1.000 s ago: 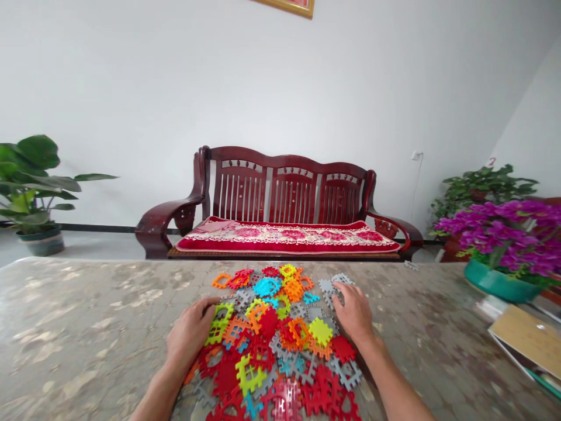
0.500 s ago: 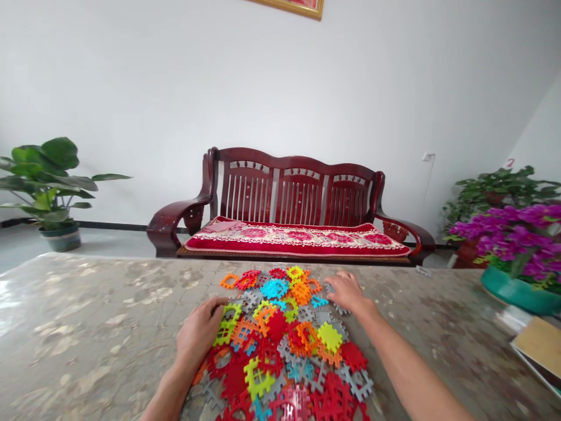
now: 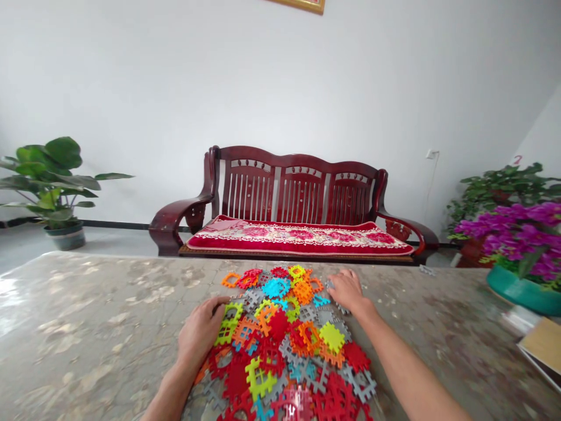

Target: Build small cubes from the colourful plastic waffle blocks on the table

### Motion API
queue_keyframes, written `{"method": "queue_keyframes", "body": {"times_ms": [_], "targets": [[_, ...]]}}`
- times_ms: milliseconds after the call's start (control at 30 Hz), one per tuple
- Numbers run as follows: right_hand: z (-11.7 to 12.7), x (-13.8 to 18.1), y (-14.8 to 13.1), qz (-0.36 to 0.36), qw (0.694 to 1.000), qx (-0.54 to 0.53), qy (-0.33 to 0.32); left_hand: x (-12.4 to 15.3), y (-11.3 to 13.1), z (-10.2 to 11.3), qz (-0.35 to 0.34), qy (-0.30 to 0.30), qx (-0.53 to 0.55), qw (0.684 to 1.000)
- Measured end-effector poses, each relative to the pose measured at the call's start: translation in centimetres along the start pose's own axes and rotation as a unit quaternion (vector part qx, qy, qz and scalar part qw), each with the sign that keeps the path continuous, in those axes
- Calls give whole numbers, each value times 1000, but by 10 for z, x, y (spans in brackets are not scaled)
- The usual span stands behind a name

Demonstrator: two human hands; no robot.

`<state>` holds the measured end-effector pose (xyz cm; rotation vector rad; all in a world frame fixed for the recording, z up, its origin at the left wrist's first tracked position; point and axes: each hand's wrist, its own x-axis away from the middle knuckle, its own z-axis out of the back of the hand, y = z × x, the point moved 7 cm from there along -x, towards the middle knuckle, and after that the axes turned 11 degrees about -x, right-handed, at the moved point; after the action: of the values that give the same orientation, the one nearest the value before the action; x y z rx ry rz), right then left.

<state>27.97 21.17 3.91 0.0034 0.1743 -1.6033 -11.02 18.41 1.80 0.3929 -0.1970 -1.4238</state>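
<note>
A heap of flat interlocking plastic tiles (image 3: 284, 336) in red, orange, yellow-green, blue and grey lies on the marbled table (image 3: 96, 327) in front of me. My left hand (image 3: 199, 333) rests at the heap's left edge, fingers curled against a yellow-green tile (image 3: 228, 330). My right hand (image 3: 346, 289) reaches to the far right corner of the heap, fingers bent down onto grey tiles (image 3: 337, 304) there. I cannot make out whether it grips one.
A purple flowering plant in a teal pot (image 3: 521, 292) stands at the table's right edge, with a brown book (image 3: 543, 345) beside it. A red wooden bench (image 3: 293, 222) stands beyond the table. A leafy plant (image 3: 52, 187) stands on the floor at left.
My right hand has moved farther away, from the middle right of the heap to its far right corner. The left hand stays at the heap's left edge. The view shifted slightly.
</note>
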Motion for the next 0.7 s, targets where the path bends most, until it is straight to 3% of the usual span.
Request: {"method": "queue_keyframes", "body": {"times_ms": [267,700], "targets": [[-1,-7,-3,-23,1000,-3,-2,-2,-3,-5,-7,-3,9,1000],[2,-8,-18,-2,1000,-15,9,-3,-3,-7,-10,-10,16,1000]]}}
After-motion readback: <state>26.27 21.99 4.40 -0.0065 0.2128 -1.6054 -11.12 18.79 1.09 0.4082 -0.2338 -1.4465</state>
